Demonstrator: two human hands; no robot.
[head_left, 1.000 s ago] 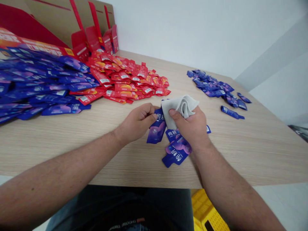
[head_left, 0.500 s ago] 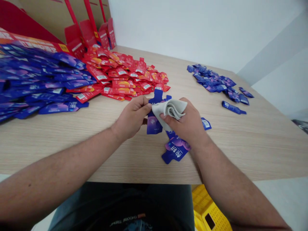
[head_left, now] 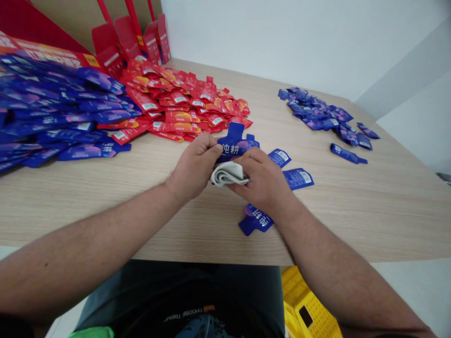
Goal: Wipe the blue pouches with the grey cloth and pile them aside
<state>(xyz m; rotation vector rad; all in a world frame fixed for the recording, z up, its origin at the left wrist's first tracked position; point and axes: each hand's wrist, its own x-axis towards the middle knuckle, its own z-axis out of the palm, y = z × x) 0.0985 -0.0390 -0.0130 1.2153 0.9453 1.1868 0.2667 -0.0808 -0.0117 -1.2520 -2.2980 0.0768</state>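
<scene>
My left hand [head_left: 195, 166] pinches the edge of a blue foil sachet [head_left: 235, 144] with Chinese print, which stands out just beyond my fingers. My right hand [head_left: 260, 180] presses a folded grey cloth [head_left: 227, 174] against the sachet's lower part, and the cloth sits between both hands. Close to my right hand, two more blue sachets [head_left: 298, 179] lie flat on the wood, and a third blue sachet [head_left: 256, 220] lies partly under my right wrist.
A wood-grain table [head_left: 352, 197] carries a large blue sachet pile [head_left: 59, 108], a red sachet pile [head_left: 176, 105] and a smaller blue pile [head_left: 317, 116]. Red-flapped cardboard cartons [head_left: 130, 40] stand behind. A yellow plastic crate [head_left: 306, 305] sits below the table's front edge.
My hands have come closer, with the cloth now folded small between them. The held sachet shows above them, and the view has tilted slightly.
</scene>
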